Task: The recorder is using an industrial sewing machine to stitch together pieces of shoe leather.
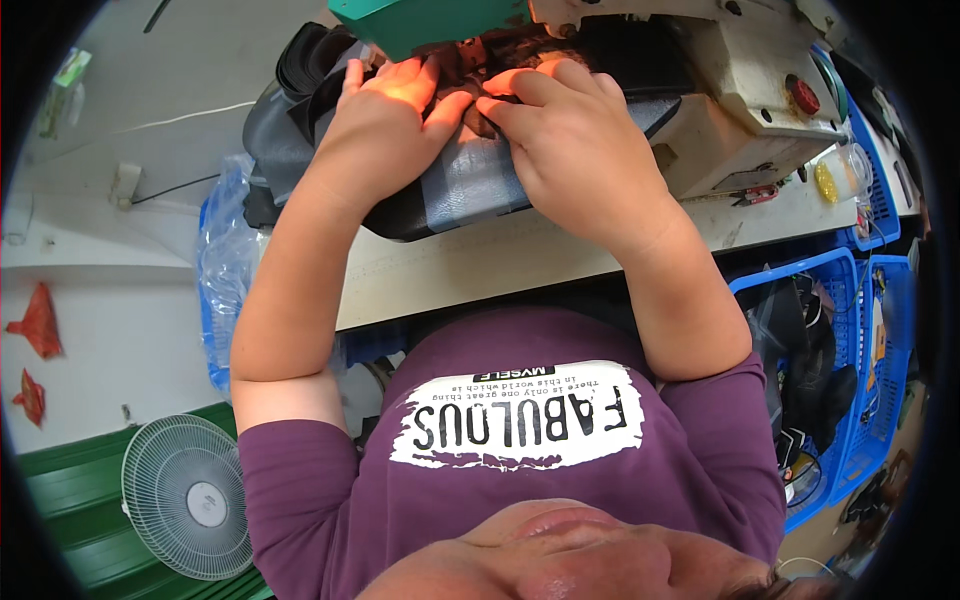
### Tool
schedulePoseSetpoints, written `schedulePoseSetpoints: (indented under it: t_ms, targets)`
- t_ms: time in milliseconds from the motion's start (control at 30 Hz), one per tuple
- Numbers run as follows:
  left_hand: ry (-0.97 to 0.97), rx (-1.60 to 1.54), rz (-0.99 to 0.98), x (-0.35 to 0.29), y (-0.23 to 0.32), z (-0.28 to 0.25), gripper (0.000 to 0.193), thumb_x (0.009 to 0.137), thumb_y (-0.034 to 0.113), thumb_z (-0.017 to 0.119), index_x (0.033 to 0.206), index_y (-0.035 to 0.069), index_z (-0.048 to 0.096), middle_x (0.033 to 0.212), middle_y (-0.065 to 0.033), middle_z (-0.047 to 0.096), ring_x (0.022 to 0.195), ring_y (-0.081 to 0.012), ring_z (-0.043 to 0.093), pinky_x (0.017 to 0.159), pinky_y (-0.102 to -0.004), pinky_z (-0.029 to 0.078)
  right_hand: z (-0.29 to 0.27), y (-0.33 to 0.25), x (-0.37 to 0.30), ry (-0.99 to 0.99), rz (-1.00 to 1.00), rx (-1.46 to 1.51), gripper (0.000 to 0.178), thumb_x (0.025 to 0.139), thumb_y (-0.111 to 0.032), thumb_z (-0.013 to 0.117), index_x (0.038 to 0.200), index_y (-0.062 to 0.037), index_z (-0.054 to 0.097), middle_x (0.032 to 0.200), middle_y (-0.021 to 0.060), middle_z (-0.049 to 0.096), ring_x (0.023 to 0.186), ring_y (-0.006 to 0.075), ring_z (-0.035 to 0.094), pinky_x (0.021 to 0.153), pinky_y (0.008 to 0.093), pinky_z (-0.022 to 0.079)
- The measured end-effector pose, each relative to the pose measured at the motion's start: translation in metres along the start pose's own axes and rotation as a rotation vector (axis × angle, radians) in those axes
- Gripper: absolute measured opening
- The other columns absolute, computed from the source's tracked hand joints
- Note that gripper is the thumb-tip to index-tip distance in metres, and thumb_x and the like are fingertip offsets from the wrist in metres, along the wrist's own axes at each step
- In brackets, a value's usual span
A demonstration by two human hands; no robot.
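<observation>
A black and grey bag-like piece [466, 190] with a shiny surface lies on a sewing machine's bed, under the machine's green head [430, 25]. My left hand [390, 135] rests on its left part, fingers stretched forward and spread, the tips lit orange. Opposite it, my right hand [575, 135] has its fingers curled, thumb and forefinger closed on bunched dark fabric [478, 122]. The two thumbs are near each other, a little apart. A rolled black strap [308, 62] sits beyond my left hand. The needle area is hidden.
At the right is the machine's cream body [750, 75] with a red button [802, 95]. A small tub [843, 175] stands on the pale tabletop [480, 262]. Blue baskets [850, 300] hold dark pieces below right. Clear plastic [228, 230] hangs at left, above a fan [190, 500].
</observation>
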State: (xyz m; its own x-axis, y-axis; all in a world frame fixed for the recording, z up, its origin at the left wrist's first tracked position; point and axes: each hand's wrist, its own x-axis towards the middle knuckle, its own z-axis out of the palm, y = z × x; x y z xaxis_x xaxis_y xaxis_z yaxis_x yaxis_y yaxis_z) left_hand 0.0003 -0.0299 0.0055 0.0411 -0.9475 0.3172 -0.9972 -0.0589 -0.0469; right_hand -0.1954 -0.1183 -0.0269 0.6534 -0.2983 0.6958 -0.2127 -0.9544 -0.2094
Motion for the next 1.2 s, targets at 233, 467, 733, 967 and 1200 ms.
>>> schedulePoseSetpoints:
  t_ms: [233,467,733,967,1200]
  targets:
    - [-0.084,-0.371,0.036,0.004,-0.023,-0.003,0.028,0.096,0.022,0.065,0.117,0.004,0.066,0.121,-0.0137,0.066,0.122,-0.0351,0.057,0.100,-0.0417,0.049,0.006,0.000,-0.003,0.060,-0.011,0.018,0.016,0.077,-0.009,0.065,0.086,-0.0102,0.078,0.098,0.0014,0.070,0.096,0.0235,0.058,0.093,0.0399,0.044]
    - [-0.139,-0.337,0.054,0.011,-0.033,0.001,0.030,0.098,0.020,0.061,0.123,0.004,0.063,0.125,-0.0171,0.064,0.120,-0.0360,0.057,0.101,-0.0422,0.048,0.008,0.000,-0.004,0.075,0.004,0.022,0.014,0.076,-0.009,0.064,0.080,-0.0089,0.078,0.093,0.0025,0.070,0.095,0.0232,0.058,0.091,0.0409,0.044]
    - [-0.207,-0.467,0.040,0.032,-0.062,0.012,0.025,0.096,0.014,0.058,0.116,0.002,0.068,0.112,-0.0171,0.071,0.105,-0.0350,0.066,0.089,-0.0409,0.053,0.003,0.003,-0.005,-0.013,0.008,-0.033,0.023,0.077,-0.008,0.066,0.096,-0.0104,0.078,0.100,0.0006,0.070,0.099,0.0239,0.058,0.085,0.0392,0.046]
    - [-0.025,-0.220,0.516,0.050,-0.100,0.030,0.026,0.093,0.012,0.058,0.115,0.002,0.069,0.112,-0.0168,0.071,0.102,-0.0339,0.066,0.090,-0.0389,0.052,0.006,0.001,-0.005,0.038,0.004,-0.036,0.016,0.076,-0.009,0.063,0.082,-0.0059,0.078,0.091,0.0019,0.070,0.097,0.0233,0.058,0.093,0.0402,0.045]
    - [-0.273,-0.151,0.026,0.011,-0.101,-0.010,0.051,0.097,0.015,0.050,0.147,0.007,0.052,0.144,-0.0170,0.055,0.133,-0.0328,0.051,0.110,-0.0370,0.039,0.001,0.001,0.000,0.024,-0.057,0.029,0.019,0.081,-0.012,0.062,0.091,-0.0093,0.078,0.105,0.0012,0.072,0.107,0.0244,0.060,0.093,0.0429,0.045]
